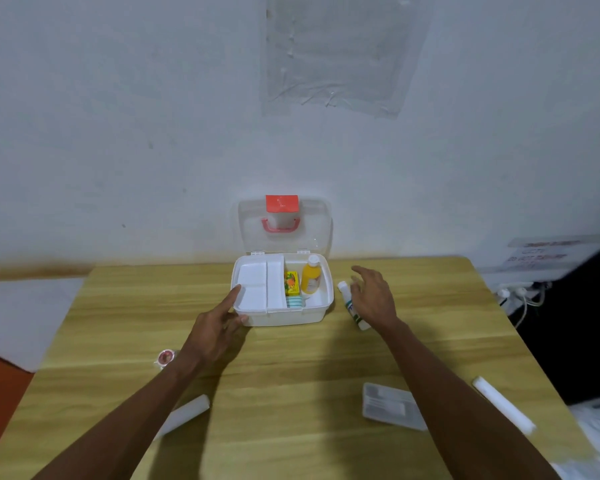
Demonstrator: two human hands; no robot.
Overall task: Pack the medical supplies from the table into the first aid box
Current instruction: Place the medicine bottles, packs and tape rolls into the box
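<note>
Nowhere is any label sharp enough to read. Standing open on the wooden table (125, 306), the first aid box (284, 315) is holding an orange bottle (310, 277), a yellow carton (291, 283) and a teal packet (294, 301) right of its white tray (257, 289). Touching the box's left corner is the left hand (215, 329), fingers loosely spread. Right of the box, the right hand (374, 296) is hovering spread-fingered over a white tube (352, 304). Nearer the person are lying a tape roll (165, 357), two white gauze rolls (184, 414) and a clear packet (390, 407).

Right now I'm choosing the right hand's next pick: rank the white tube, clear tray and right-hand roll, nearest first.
From the right hand:
1. White tube, lying just left of the fingers, beside the box.
2. Clear tray, near edge, under the forearm.
3. Roll, far right edge.
</note>
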